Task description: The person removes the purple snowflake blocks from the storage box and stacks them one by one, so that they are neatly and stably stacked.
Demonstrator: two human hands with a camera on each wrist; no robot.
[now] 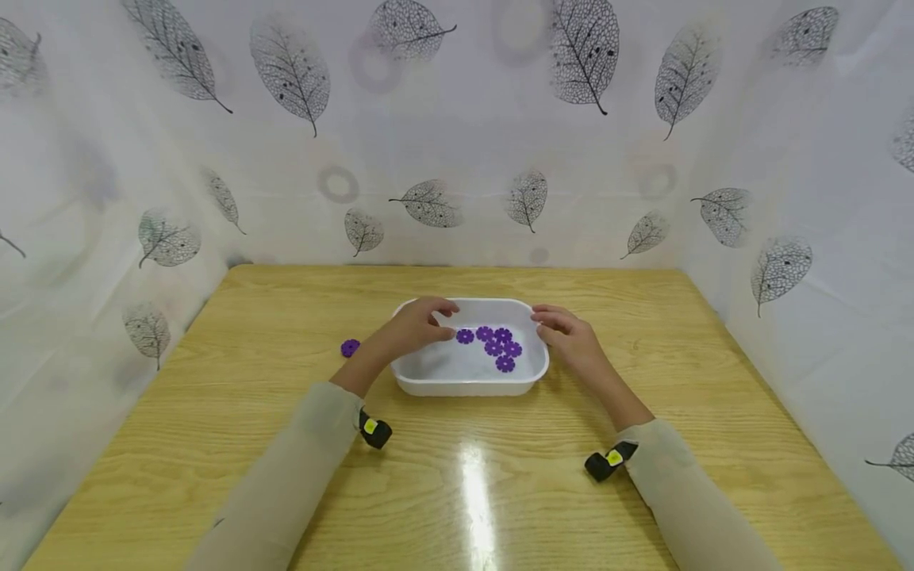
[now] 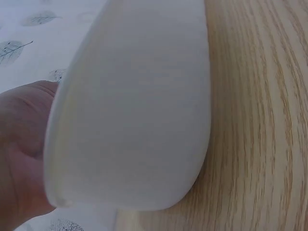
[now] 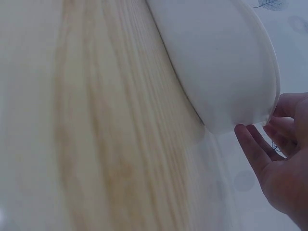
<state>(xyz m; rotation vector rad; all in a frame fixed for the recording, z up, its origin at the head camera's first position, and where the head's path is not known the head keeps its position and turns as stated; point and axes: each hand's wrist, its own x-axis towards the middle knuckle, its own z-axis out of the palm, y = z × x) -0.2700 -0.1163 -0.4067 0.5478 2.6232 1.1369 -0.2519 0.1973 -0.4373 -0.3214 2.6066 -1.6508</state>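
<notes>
A white oblong tray (image 1: pixel 467 388) stands on the table. Several purple notched plastic discs (image 1: pixel 494 347) lie on its floor, mostly toward the right. My left hand (image 1: pixel 421 323) reaches over the tray's left end, its fingers and thumb apart and nothing between them. Its thumb tip is close to the leftmost purple disc (image 1: pixel 465 336) in the tray. At the right end, my right hand (image 1: pixel 571 341) touches the rim with loosely extended fingers, and in the right wrist view its fingertips (image 3: pixel 243 129) meet the tray's outer wall. The left wrist view mostly shows the tray's side (image 2: pixel 130 110).
One more purple notched disc (image 1: pixel 350 347) lies on the wooden table (image 1: pixel 286 309) left of the tray, beside my left forearm. A white curtain (image 1: pixel 457 135) with leaf prints surrounds the table at the back and both sides. Black straps with small cameras (image 1: pixel 376 431) sit on both wrists.
</notes>
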